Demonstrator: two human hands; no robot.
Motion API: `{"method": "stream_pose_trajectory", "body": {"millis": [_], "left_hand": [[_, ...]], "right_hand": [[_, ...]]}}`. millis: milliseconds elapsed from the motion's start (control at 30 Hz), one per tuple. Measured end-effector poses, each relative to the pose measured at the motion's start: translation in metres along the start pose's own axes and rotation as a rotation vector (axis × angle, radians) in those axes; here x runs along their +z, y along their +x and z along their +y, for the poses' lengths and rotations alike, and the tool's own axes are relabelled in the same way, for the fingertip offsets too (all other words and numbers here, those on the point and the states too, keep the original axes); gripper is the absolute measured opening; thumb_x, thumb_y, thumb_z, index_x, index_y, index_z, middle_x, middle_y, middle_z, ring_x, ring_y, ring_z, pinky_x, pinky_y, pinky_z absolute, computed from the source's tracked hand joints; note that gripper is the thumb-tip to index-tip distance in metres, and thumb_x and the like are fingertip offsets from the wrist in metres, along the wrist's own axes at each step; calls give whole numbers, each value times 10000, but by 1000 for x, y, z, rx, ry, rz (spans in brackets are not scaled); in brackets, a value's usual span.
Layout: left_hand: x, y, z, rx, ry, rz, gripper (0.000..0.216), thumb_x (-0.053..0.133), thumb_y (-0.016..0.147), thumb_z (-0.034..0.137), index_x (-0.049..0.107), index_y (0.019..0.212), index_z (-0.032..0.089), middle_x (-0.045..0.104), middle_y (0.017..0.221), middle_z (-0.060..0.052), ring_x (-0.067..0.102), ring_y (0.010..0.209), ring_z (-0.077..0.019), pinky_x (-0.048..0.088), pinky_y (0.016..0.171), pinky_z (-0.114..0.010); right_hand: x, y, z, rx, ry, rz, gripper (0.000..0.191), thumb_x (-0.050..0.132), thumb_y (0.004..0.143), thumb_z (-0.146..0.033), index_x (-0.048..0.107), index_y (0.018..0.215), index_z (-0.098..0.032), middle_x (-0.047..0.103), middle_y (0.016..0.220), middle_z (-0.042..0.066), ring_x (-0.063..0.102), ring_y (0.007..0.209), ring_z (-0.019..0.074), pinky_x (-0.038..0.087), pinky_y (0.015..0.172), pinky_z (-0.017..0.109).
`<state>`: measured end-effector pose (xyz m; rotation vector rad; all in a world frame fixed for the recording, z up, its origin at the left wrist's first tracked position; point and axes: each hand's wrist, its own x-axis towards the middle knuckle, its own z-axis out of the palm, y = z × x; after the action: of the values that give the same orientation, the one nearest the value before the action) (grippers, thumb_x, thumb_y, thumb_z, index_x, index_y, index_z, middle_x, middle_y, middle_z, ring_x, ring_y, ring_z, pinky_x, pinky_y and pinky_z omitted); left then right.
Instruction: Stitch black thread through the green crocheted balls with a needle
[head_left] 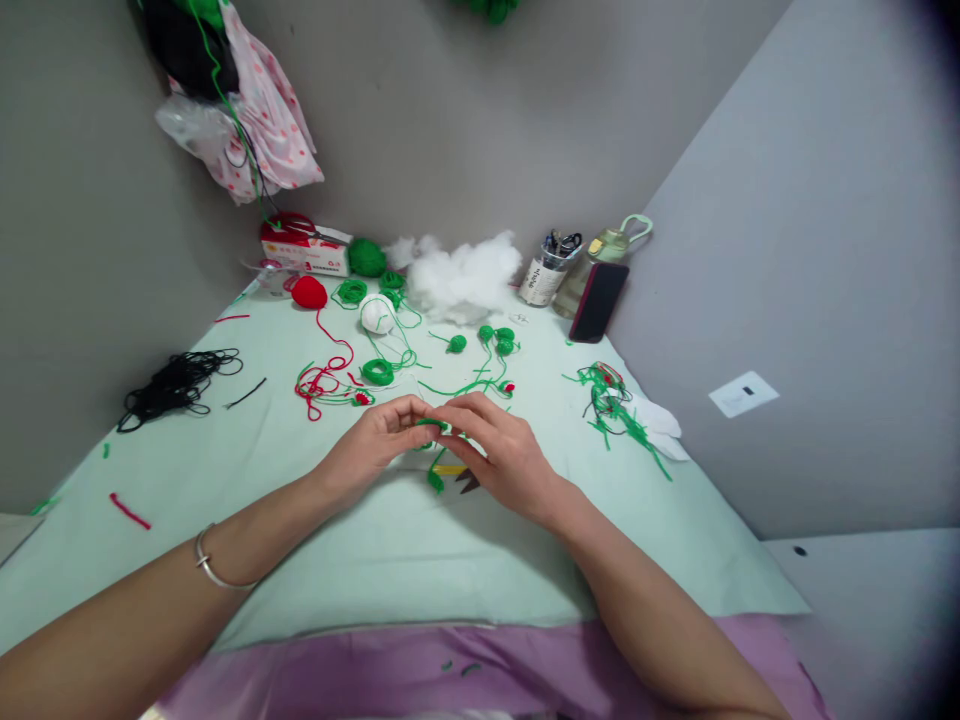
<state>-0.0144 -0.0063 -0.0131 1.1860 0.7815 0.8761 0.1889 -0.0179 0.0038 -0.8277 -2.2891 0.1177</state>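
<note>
My left hand (390,432) and my right hand (506,455) meet over the middle of the table. Both are closed, fingertips pinching a small piece of green yarn work (433,424) between them. Part of it is covered by my fingers. Below it hangs a green crocheted leaf-like end (436,481). Under my right hand lies a yellow tool with dark pointed blades (469,482), which looks like thread snips, partly hidden. Just beyond my hands are a red-and-white crocheted piece (363,398) and another one (508,388), both with green strands.
At the back are a red yarn ball (309,292), white yarn ball (377,313), green yarn ball (367,257), white stuffing (465,280), pen cup (544,275), bottle (581,275) and phone (598,303). Black yarn (176,388) lies left, green scraps (615,405) right.
</note>
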Motion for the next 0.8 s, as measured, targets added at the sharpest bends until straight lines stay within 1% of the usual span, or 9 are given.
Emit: {"method": "stream_pose_trajectory", "body": {"millis": [100,167,267,333,400,467,533,667,800], "left_hand": [[0,-1,-1,-1,21,13,227,760,827,374,666,914,187,633,892,-2,571,838,-151,423,799,-275],[0,-1,-1,-5,43,8,226,752,831,374,658,915,187,625,882,0,567,823,-151,417,779,-273],[0,-1,0,17,78,25,220,735,844,378,640,914,192,608,855,6,555,790,-151,406,741,-271],[-1,-1,1,56,103,69,209,740,840,367,636,907,198,592,844,12,545,777,-148,401,728,-269],[-1,-1,2,100,128,124,190,745,833,344,633,889,201,587,854,10,549,798,-152,406,745,-273],[-1,-1,3,147,158,174,171,746,832,317,626,877,204,598,886,1,568,859,-167,416,793,-286],[-2,-2,4,192,189,212,160,745,833,297,620,879,209,612,919,-9,581,923,-183,421,847,-303],[-3,-4,4,256,223,252,137,731,848,288,626,899,216,627,953,-19,582,978,-196,421,908,-324],[-6,-5,3,290,214,271,126,727,856,272,629,910,215,624,965,-22,579,969,-191,434,905,-320]], "right_hand": [[1,1,-1,-69,-93,61,204,512,981,-101,680,1058,-186,696,961,82,657,810,133,496,632,223],[0,1,-5,-127,-159,107,235,490,966,-62,682,985,-196,709,909,67,643,750,126,473,598,224],[-3,1,-15,-151,-71,175,245,474,967,-55,663,997,-208,740,956,70,673,771,124,492,620,227],[-8,1,-22,-41,152,142,208,466,995,-94,631,1032,-214,750,962,61,690,736,107,510,624,218],[-15,2,-24,183,476,56,132,461,1028,-166,584,1026,-215,747,885,32,677,632,89,507,577,207],[-25,3,-20,398,788,-10,86,483,1038,-246,547,991,-215,721,768,-1,629,520,81,461,495,197],[-37,4,-10,499,992,-14,113,531,1022,-291,545,949,-206,677,652,-24,560,443,77,391,438,190],[-59,4,12,526,1126,111,139,622,965,-294,591,891,-180,531,487,-65,361,364,42,256,409,179],[-75,3,25,591,1162,258,155,692,901,-308,609,856,-185,401,475,-86,233,392,36,172,398,169]]}}
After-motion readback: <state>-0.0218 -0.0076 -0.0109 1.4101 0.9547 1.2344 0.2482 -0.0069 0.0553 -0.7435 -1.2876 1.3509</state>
